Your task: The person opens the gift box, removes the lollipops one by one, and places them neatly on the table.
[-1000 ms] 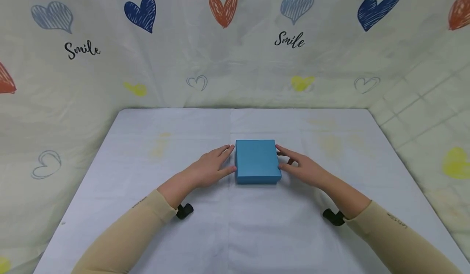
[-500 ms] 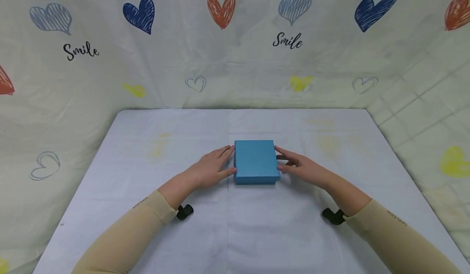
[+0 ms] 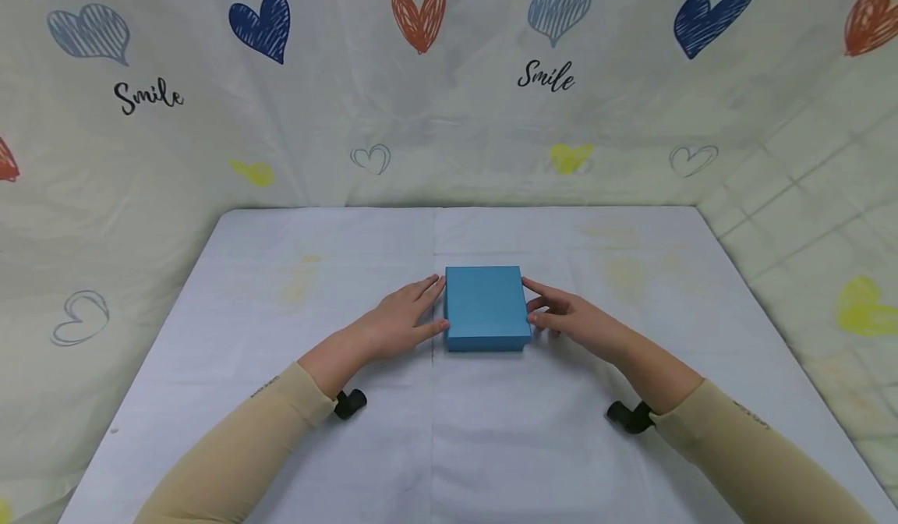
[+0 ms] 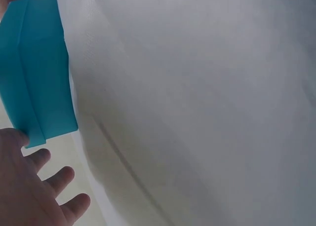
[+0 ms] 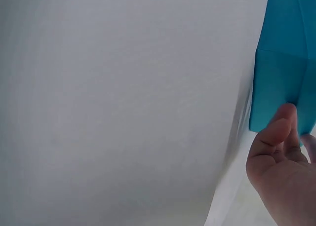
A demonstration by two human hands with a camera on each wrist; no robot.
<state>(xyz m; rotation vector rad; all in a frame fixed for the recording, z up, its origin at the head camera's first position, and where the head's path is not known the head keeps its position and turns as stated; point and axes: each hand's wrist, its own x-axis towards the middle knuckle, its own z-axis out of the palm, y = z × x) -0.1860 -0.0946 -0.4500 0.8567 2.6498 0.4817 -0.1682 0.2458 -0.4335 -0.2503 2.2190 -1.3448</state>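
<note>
A blue lidded box lies on the white-covered table, its lid on. At its left side, my left hand has spread, nearly straight fingers, with the thumb and fingertips against the lid's edge. My right hand is at the opposite side, index finger at the back and thumb near the front corner. In the left wrist view, the left hand touches one end of the box. The right wrist view has the right hand against the box, several fingers bent.
The table is covered in white cloth, with faint yellowish marks. Behind it hangs a pale cloth printed with hearts and the word "Smile". A small black device is at the left wrist, another at the right.
The right hand's middle fingers have shifted toward the thumb, their tips now showing below it. The head view has drifted slightly; the box and left hand stay put on the table.
</note>
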